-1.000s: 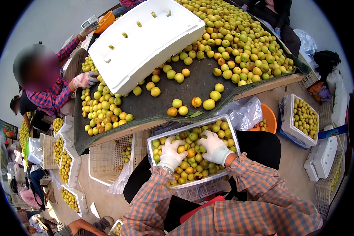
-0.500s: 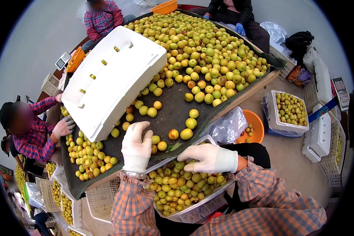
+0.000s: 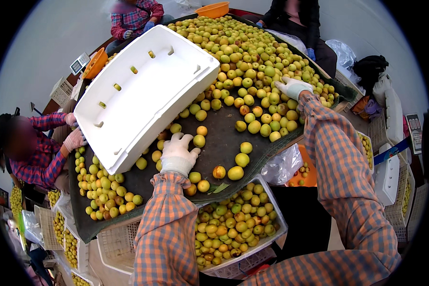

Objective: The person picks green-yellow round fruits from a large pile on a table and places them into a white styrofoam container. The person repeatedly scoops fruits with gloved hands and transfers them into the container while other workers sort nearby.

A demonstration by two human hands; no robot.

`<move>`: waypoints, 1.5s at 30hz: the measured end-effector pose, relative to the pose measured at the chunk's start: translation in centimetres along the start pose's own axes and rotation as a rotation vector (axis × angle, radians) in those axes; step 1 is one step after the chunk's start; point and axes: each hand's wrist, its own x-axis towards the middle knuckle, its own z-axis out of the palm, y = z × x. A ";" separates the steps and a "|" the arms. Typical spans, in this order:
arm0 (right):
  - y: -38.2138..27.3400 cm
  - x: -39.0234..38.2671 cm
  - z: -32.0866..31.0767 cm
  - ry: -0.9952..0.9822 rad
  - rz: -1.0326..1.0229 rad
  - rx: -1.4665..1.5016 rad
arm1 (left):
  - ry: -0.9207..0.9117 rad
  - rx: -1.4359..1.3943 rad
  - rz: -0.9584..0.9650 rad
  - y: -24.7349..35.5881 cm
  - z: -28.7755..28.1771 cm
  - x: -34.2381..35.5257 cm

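Small round yellow-green fruits (image 3: 252, 57) are heaped over the far and right parts of a dark cloth-covered table (image 3: 214, 136). My left hand (image 3: 178, 153), in a white glove, is over the middle of the cloth, fingers spread beside a few loose fruits. My right hand (image 3: 294, 87), gloved too, reaches to the right side of the heap; its fingers are stretched out over the fruits. A crate (image 3: 282, 228) full of the same fruits stands below the table's near edge. At the left, a co-worker's gloved hands (image 3: 75, 138) touch a large white foam box (image 3: 133, 95) tilted over the table.
Two other people sit beyond the table. An orange basin (image 3: 306, 167) and a plastic bag (image 3: 282, 164) lie at the table's right side. White foam boxes (image 3: 387, 178) and crates (image 3: 396, 204) stand farther right. An open crate (image 3: 117, 245) is under the near left edge.
My right hand has gone from above the fruit crate to the right side of the heap. My left hand has shifted slightly forward. The view has also shifted a little.
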 end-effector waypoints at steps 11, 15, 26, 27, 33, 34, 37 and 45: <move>-13.9 -9.9 5.0 0.125 -0.620 -0.056 | 0.009 -0.033 0.016 0.2 0.1 -0.8; -15.3 -15.9 6.0 0.102 -0.867 -0.115 | -0.073 -0.051 -0.042 -0.3 -0.1 -1.8; -7.8 -16.7 2.6 -0.039 -0.635 0.501 | -0.185 -0.151 -0.058 -4.8 -2.3 -4.6; -7.7 -16.5 2.1 -0.024 -0.582 0.455 | -0.122 -0.244 -0.085 -4.5 -2.4 -4.8; -7.0 -15.4 1.9 -0.090 -0.497 0.535 | 0.054 -0.336 -0.023 -2.7 -3.0 -2.6; -7.0 -15.5 1.8 -0.130 -0.542 0.534 | 0.041 -0.326 0.044 -2.1 -2.8 -2.1; -7.3 -16.7 1.7 -0.194 -0.666 0.481 | -0.231 -0.134 0.107 0.5 -2.9 -0.7; -13.5 -18.9 4.2 -0.102 -0.699 -0.047 | -0.468 -0.011 0.092 2.5 -3.9 0.9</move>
